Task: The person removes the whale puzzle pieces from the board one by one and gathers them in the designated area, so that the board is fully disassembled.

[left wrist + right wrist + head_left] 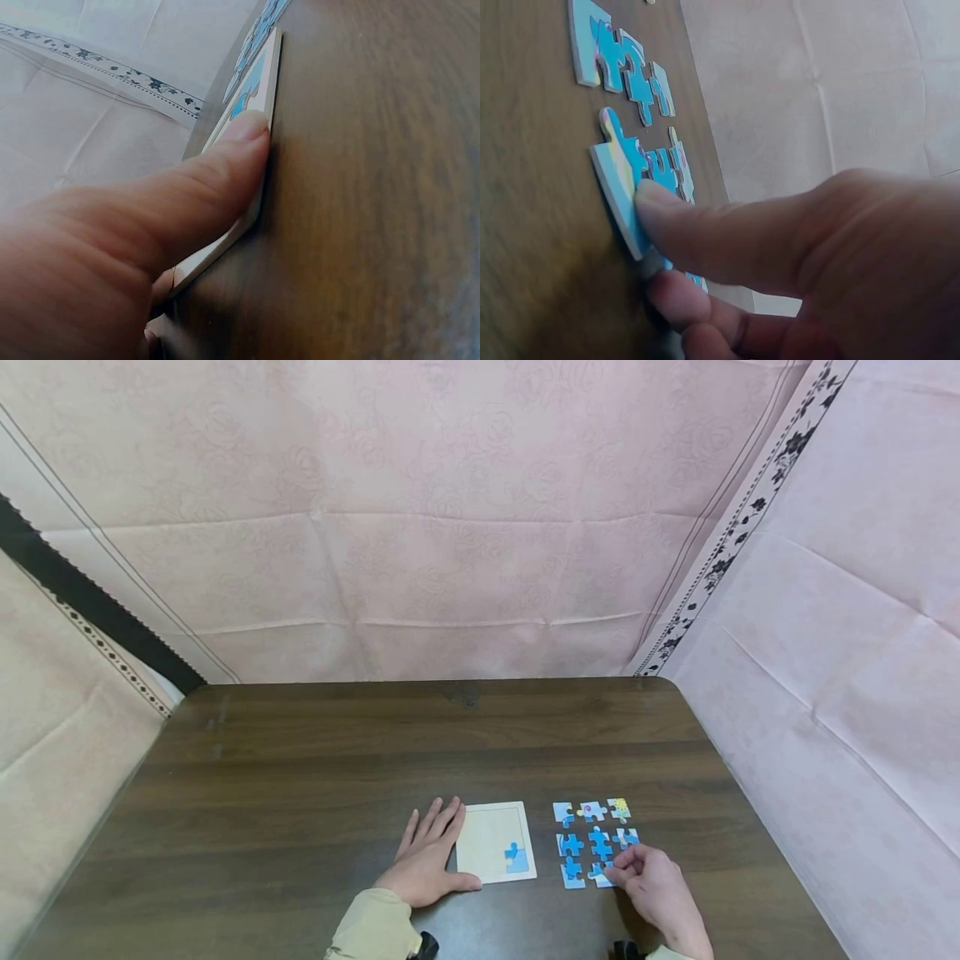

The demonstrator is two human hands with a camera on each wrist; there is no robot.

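Note:
My left hand (pixel 429 865) lies spread along the left side of a square, pale puzzle board (pixel 482 833), its thumb at the near edge. One blue puzzle piece (pixel 517 862) sits in the board's near right corner. At the near side of a group of loose pieces, my right hand (pixel 654 887) pinches a blue and white puzzle piece (pixel 619 187) by its edge. In the right wrist view the thumb lies on top of that piece, the curled fingers at its side. The fingertips partly hide it in the head view.
Several loose blue puzzle pieces (pixel 571 845) lie in rows right of the board, on a dark wooden table (pixel 315 777). One far piece (pixel 618 809) has yellow on it. Pale patterned cloth (pixel 450 568) hangs behind the table and along both sides.

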